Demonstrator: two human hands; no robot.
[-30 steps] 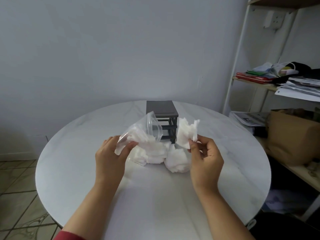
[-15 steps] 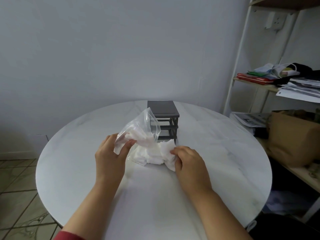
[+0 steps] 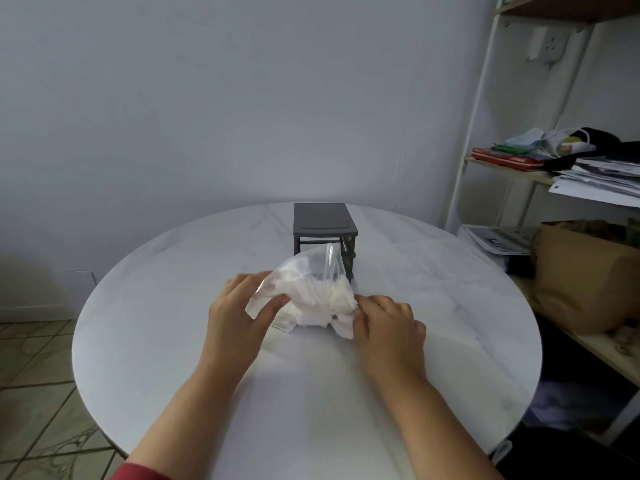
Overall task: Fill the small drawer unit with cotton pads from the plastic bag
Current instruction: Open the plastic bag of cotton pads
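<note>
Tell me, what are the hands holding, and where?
The left hand pinches the plastic bag by its left edge. The right hand grips the cotton pads at the pile's right side.

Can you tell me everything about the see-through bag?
The plastic bag is clear, thin and crinkly, with white cotton pads inside. It sits crumpled over the white table, in front of the dark drawer unit. The left hand grips its left side; the right hand holds pads at its right.

Right hand (image 3: 388,323) lowered onto pads (image 3: 329,301) (bag (image 3: 313,266) shifted right).
</note>
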